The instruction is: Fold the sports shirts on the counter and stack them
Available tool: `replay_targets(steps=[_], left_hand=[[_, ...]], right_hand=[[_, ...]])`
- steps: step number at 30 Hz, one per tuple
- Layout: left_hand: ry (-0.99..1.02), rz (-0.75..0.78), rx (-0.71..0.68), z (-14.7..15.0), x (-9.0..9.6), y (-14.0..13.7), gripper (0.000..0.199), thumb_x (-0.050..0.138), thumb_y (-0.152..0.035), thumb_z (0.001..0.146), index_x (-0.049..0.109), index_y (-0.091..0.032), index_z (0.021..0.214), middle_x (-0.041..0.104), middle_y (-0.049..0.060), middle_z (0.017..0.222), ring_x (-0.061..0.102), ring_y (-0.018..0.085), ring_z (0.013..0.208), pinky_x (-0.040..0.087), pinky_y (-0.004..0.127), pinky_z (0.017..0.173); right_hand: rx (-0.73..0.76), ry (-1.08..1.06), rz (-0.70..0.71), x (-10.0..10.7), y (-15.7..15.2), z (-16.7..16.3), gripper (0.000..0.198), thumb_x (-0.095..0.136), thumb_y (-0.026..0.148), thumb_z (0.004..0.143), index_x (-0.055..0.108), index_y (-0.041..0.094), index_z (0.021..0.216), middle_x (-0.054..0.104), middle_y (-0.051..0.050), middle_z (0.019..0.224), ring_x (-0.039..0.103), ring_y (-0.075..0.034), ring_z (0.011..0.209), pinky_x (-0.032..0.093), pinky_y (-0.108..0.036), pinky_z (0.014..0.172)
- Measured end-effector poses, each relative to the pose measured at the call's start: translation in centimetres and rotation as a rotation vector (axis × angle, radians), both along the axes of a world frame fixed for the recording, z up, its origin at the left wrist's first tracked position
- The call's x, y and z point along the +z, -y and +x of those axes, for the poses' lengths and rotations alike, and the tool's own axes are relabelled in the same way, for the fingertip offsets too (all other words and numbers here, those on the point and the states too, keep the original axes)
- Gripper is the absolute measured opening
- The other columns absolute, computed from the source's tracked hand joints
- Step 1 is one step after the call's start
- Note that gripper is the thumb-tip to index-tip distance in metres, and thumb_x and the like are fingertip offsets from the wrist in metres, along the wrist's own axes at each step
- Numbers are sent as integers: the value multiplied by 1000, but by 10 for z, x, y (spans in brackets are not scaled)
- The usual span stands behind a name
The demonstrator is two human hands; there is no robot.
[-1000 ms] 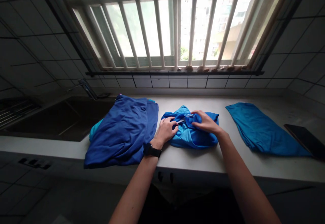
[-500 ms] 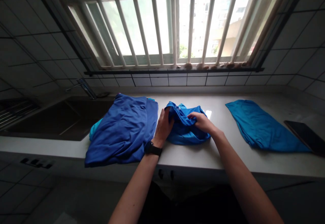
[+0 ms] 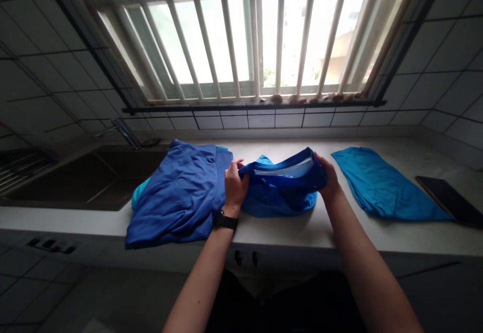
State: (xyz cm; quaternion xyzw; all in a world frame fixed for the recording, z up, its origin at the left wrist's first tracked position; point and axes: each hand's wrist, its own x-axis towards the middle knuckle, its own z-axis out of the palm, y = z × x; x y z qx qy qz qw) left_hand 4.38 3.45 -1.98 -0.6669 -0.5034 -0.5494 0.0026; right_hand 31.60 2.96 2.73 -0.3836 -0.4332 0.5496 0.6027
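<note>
- The left hand (image 3: 234, 186) grips the left end of a blue garment (image 3: 281, 192), fingers curled around its upper edge; a black watch (image 3: 225, 220) sits on that wrist.
- The right hand (image 3: 329, 179) grasps the garment's right end, fingers wrapped behind the cloth (only the back of the hand shows).
- Between the two hands the garment's top edge is stretched taut and raised, with a pale lining visible in the opening; its lower part rests on the surface (image 3: 302, 230), in the middle, below the barred window (image 3: 241, 36).
- Just left of it, touching the left hand, lies a darker blue pile of clothes (image 3: 181, 194), partly over the edge of the sink (image 3: 75, 177).
- To the right, apart, lies a flat turquoise garment (image 3: 381, 184), and beyond it a dark phone (image 3: 449, 199).
</note>
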Motion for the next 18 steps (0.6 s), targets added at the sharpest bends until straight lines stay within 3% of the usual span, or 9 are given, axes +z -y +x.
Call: replay_targets(steps=[2,4,7,10,15,18], left_hand=[[-111,-46,-3,3,3,2,4,64,-22,92,68,-22,93,70,6,100,67,24,98,50,38,91],[-194,-84,26,7,7,4,6,67,-18,87,71,-22,86,71,7,105,66,25,103,49,38,93],[-212,-139,158,10,15,10,4,70,-20,85,73,-22,84,73,8,101,66,27,100,47,39,93],[-143,-250,234,6,27,14,8,69,-26,86,73,-22,81,75,7,87,68,27,91,46,39,90],[-127,-461,201,-3,58,-1,13,68,-31,82,73,-22,75,77,11,82,72,31,88,49,36,82],[21,-508,56,1,64,-30,20,62,-28,86,77,-19,96,79,11,87,75,28,84,53,34,81]], right_hand=[[-79,98,17,-4,-7,1,47,69,70,73,65,24,78,65,0,67,67,-25,78,55,-35,71],[-231,290,21,-10,-17,-1,51,63,73,78,68,22,79,68,-3,72,68,-27,87,55,-36,76],[-539,705,58,-21,-28,-3,47,61,64,85,73,20,76,74,-11,83,69,-31,96,52,-38,83],[-630,951,85,-29,-31,-2,40,57,52,93,79,22,77,77,-16,85,71,-33,94,51,-39,82],[-694,907,99,-33,-32,5,37,60,50,94,83,22,86,78,-15,76,74,-33,82,55,-39,78],[-657,746,71,-35,-36,9,42,61,54,93,82,18,99,76,-12,70,74,-31,73,59,-41,78]])
